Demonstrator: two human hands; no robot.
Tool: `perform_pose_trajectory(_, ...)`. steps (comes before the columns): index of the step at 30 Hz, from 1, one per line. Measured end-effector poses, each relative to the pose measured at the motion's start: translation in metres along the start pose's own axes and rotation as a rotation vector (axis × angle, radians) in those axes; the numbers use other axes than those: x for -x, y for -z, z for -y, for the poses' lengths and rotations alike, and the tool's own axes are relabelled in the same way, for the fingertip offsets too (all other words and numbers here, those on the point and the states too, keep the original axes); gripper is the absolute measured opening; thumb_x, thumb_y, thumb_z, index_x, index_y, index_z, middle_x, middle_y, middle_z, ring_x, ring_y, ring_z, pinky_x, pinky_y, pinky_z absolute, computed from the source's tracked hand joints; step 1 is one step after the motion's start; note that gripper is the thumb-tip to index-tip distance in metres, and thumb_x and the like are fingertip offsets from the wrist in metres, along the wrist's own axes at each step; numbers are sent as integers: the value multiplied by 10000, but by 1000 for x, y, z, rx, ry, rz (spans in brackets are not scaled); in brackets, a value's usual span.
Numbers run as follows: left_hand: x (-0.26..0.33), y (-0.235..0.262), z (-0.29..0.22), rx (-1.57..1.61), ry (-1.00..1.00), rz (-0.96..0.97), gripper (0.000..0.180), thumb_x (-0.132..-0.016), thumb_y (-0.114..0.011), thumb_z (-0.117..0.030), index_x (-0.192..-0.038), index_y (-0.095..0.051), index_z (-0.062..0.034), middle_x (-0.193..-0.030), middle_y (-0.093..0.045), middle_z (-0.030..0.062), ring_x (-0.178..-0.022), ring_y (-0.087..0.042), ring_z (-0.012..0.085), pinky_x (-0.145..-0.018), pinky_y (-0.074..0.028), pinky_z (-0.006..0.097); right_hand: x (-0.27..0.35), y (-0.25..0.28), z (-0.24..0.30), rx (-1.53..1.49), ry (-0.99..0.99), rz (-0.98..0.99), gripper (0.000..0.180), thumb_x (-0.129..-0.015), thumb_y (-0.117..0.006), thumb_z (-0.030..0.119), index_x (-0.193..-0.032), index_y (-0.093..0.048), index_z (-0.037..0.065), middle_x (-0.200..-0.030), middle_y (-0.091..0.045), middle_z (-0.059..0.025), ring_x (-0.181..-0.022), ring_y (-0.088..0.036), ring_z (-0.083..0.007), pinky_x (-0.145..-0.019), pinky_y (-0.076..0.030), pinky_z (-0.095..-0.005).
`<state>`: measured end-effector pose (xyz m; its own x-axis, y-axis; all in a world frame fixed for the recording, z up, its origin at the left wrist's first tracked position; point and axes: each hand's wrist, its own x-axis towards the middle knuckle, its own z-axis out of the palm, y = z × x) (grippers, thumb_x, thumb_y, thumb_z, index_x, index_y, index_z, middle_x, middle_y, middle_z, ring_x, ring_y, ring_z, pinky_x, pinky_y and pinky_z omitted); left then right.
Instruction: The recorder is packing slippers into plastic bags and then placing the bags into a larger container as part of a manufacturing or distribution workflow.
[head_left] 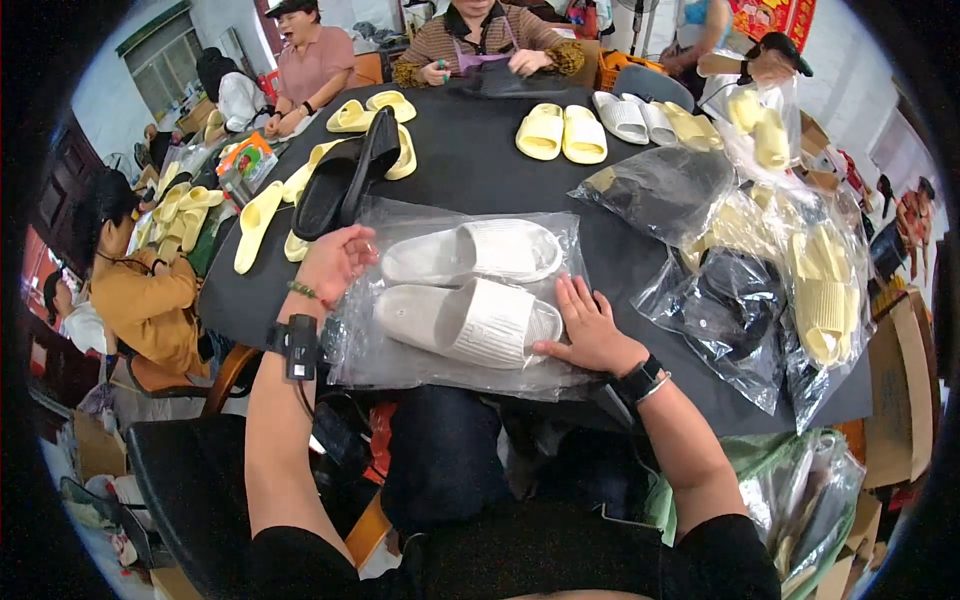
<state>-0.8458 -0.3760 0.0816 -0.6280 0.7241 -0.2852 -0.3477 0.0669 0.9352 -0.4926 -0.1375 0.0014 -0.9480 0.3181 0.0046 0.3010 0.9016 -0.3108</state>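
A pair of pale grey-white slide slippers (435, 318) lies side by side inside a clear plastic bag (365, 360) on the black table before me. The bag lies flat, its film wrinkled along the sides. My right hand (592, 328) rests with spread fingers on the bag's right side, beside the slippers' open toes. At the upper left of the bag is my left hand (343, 262), its fingers loosely bent above the film, with no object visible in them. Just beyond that hand, a black slipper (340, 180) leans on several yellow slippers (260, 225).
Bagged yellow slippers (825, 295) and bagged black ones (735, 300) crowd the right side of the black table (470, 150). Across it stand a yellow pair (562, 133) and a grey pair (635, 117). Co-workers sit around, one (485, 45) opposite handling something black.
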Motion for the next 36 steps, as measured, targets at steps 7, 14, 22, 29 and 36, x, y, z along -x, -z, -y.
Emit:
perform_pose_trajectory(7,15,17,8,81,158,164,406,-982,-488,-257,-1235,-521,58,-1003,-675,179,-794,-687,250,-616,-520,253,-1,5,4,5,-5,36,1216,-745,-546,798,-1501,-124,-55,-1563,-136,-276,-1470,-88,-395,-1159,-111,-535)
perform_pose_trajectory(14,-13,-28,1,-1172,-740,774,807,-712,-803,-335,-1414,-468,-116,-1480,-416,166,-1375,-382,317,-1078,-389,413,2,19,6,77,24,141,1481,-526,-659,860,-1489,-64,-95,-1565,-79,-292,-1476,-23,-392,-1170,-71,-532)
perform_pose_trajectory(22,-46,-87,35,-1406,-997,804,801,-758,-723,-410,-1426,-415,-94,-1489,-374,184,-1391,-308,382,-1157,-258,444,1,18,5,89,-6,173,1476,-522,-672,850,-1496,-64,-79,-1576,-52,-273,-1477,-9,-389,-1172,-66,-533)
perform_pose_trajectory(29,-55,-100,57,-1468,-831,607,331,-754,-597,-193,-1021,-677,-14,-1114,-628,229,-1106,-539,395,-980,-426,443,2,15,6,104,14,145,1481,-509,-673,850,-1502,-60,-61,-1580,-51,-262,-1478,-11,-388,-1172,-70,-534)
perform_pose_trajectory(36,-37,26,23,-1358,-841,361,260,-761,-586,-120,-987,-698,-56,-944,-674,210,-907,-626,402,-805,-498,460,4,22,9,106,5,178,1474,-510,-686,838,-1508,-63,-49,-1583,-47,-257,-1479,8,-385,-1175,-48,-525)
